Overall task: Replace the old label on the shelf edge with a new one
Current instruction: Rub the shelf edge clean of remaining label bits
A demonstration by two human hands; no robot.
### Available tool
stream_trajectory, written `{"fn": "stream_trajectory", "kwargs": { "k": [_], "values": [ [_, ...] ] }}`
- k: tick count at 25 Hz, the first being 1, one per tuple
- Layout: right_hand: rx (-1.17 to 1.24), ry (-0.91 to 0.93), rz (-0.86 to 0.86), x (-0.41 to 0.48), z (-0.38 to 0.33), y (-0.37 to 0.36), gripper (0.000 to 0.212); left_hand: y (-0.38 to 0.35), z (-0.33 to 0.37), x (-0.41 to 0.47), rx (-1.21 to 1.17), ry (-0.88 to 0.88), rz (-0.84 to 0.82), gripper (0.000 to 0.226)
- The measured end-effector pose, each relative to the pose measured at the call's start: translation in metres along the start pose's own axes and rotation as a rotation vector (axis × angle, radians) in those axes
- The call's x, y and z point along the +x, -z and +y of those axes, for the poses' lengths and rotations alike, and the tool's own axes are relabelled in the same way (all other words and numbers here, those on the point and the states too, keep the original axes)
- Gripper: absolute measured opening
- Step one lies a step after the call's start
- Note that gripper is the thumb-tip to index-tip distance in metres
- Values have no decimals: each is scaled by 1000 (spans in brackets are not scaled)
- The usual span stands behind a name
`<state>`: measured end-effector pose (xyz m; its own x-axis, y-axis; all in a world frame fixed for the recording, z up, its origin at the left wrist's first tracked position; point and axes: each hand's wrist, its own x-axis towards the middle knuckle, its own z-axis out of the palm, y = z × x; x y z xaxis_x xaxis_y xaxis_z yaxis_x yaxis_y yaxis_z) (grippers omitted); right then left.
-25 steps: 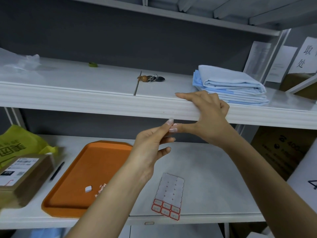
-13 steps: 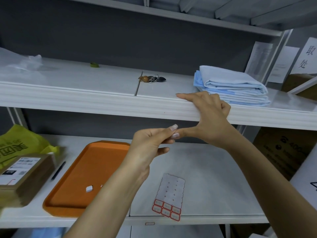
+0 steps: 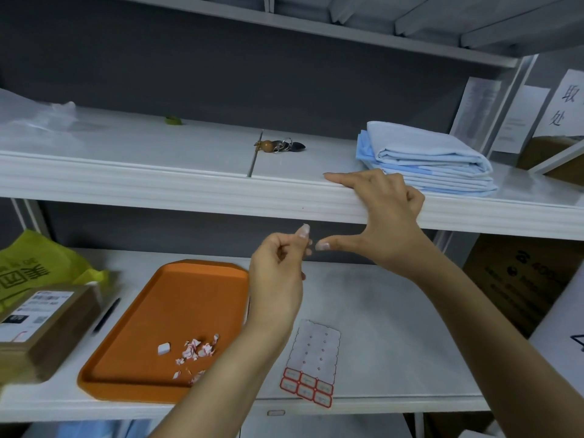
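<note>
The white front edge of the upper shelf [image 3: 196, 197] runs across the view; I see no label on its visible part. My right hand [image 3: 384, 213] lies over that edge with its fingers on top and its thumb stretched out below to the left. My left hand [image 3: 278, 267] hangs just under the edge with thumb and forefinger pinched together, close to the right thumb tip; anything between them is too small to see. A label sheet [image 3: 311, 361], with several red-bordered labels left at its near end, lies on the lower shelf.
An orange tray [image 3: 177, 295] on the lower shelf holds torn red-and-white label scraps [image 3: 197, 349]. Left of it are a pen [image 3: 106, 314], a cardboard parcel [image 3: 41, 324] and a yellow bag [image 3: 34, 267]. Folded blue cloth [image 3: 423, 156] and keys [image 3: 281, 145] sit on the upper shelf.
My left hand has dropped from the shelf edge and drawn slightly left, away from the right thumb, curling into a pinch. The right hand has stayed on the edge.
</note>
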<state>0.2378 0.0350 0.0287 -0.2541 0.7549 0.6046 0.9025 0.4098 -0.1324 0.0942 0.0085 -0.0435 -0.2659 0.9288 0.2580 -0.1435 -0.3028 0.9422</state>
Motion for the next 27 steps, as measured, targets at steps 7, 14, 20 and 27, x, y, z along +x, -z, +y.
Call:
{"fn": "stream_trajectory", "kwargs": {
  "k": [7,14,20,27],
  "values": [
    [93,-173,212,12,-17,-13,48,10,-2,6,27,28,-7,31],
    [215,-85,142,8,-7,-3,39,18,5,9,14,29,-12,26],
    [152,-68,158,6,-5,-6,41,18,9,10,-5,49,-20,24],
    [133,-85,207,9,-9,-13,36,25,13,14,-16,54,14,25]
  ]
}}
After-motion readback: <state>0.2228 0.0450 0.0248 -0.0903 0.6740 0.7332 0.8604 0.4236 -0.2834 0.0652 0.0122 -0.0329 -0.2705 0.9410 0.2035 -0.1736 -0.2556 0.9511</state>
